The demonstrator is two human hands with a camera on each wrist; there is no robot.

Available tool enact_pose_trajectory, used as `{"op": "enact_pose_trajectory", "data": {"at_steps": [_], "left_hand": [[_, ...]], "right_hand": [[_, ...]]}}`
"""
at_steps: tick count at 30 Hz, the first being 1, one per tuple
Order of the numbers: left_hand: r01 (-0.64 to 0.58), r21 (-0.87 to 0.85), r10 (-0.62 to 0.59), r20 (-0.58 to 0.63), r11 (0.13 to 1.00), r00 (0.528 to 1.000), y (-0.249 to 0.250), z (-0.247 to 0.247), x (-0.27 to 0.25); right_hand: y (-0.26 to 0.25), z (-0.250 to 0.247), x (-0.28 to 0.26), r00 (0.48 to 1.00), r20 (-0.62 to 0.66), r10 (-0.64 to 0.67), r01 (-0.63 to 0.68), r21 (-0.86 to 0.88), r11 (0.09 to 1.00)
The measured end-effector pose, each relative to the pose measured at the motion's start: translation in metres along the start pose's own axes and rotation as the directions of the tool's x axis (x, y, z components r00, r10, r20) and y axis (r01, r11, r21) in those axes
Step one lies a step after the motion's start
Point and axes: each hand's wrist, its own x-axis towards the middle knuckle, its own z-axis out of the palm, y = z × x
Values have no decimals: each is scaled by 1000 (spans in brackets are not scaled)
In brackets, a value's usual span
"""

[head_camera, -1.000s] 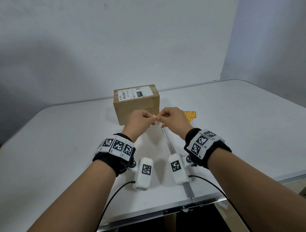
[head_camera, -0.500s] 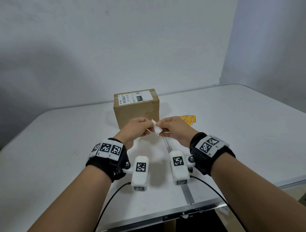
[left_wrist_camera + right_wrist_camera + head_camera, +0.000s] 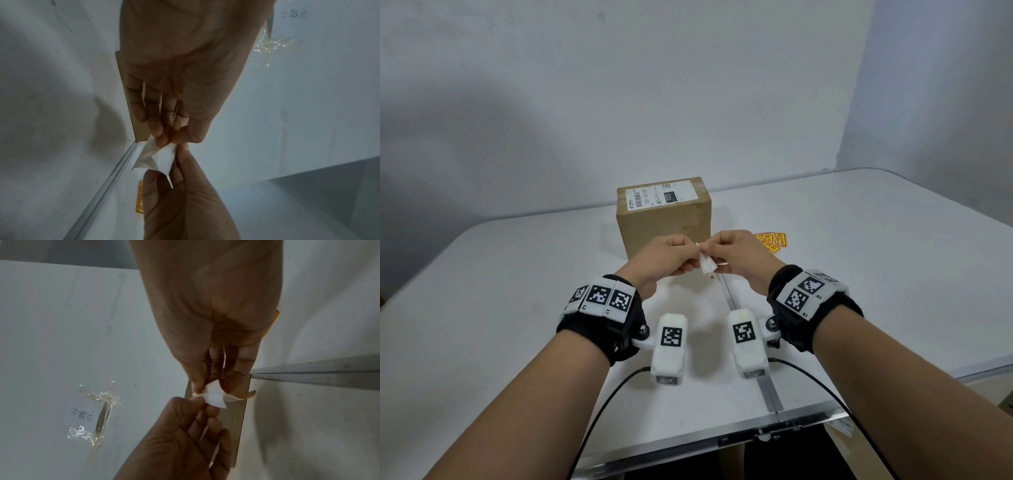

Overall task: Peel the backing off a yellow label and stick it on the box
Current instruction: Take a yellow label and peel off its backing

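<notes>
Yellow label (image 3: 707, 266) — held in the air between both hands, just in front of the box (image 3: 664, 214), showing only its white side; the yellow face is not visible in any view. Left hand (image 3: 666, 258) pinches one part of the paper with thumb and fingertips, right hand (image 3: 739, 257) pinches the other, knuckles close together. Likely reason for the grip: each hand takes one layer so backing and sticker can be pulled apart. Paper looks folded and splayed in the left wrist view, so the peel seems started, not finished. Which layer is backing and which is sticker — cannot tell, both read white. Box stands upright on the table (image 3: 859, 274), brown front face bare and turned toward the person, white shipping label on top; handy target once the sticker is free. Spare yellow labels (image 3: 770, 241) lie on the table right of the box, partly hidden behind the right hand. Printing on them too small to read.
</notes>
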Motion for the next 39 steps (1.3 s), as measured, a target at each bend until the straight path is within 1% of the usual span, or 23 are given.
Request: {"op": "enact_pose_trajectory", "data": {"at_steps": [3, 7, 10, 12, 14, 20, 25, 30, 35, 37, 39], "left_hand": [[47, -64, -45, 29, 997, 999, -3, -1, 1], [108, -163, -97, 75, 981, 992, -6, -1, 2], [105, -122, -98, 62, 987, 993, -6, 2, 5], [79, -100, -73, 56, 992, 996, -5, 3, 6], [63, -103, -56, 67, 993, 996, -4, 3, 7], [71, -254, -49, 92, 965, 995, -4, 2, 4], [116, -339, -102, 60, 933, 993, -6, 3, 5], [131, -392, -126, 37, 911, 991, -7, 3, 7], [112, -396, -114, 18, 911, 993, -5, 4, 7], [105, -394, -107, 15, 913, 994, -5, 3, 7], [90, -386, -92, 11, 918, 996, -5, 2, 6]], "right_hand": [[0, 1, -2, 999, 27, 17, -17, 12, 1000], [0, 0, -3, 996, 47, 75, -80, 126, 989], [-1, 1, -2, 996, 3, 86, -86, 92, 992], [-1, 2, 0, 997, -36, 68, -67, 35, 997], [-2, 2, 0, 997, -52, 58, -56, 31, 998], [-5, 3, -3, 998, -53, 38, -35, 69, 997], [-1, 7, -3, 995, -80, 60, -51, 119, 992], [-2, 5, -5, 992, -108, 69, -43, 228, 973], [-2, 5, -4, 983, -161, 93, -43, 291, 956], [-3, 4, -3, 981, -145, 128, -66, 370, 927], [-5, 3, -5, 984, -100, 150, -91, 442, 893]]}}
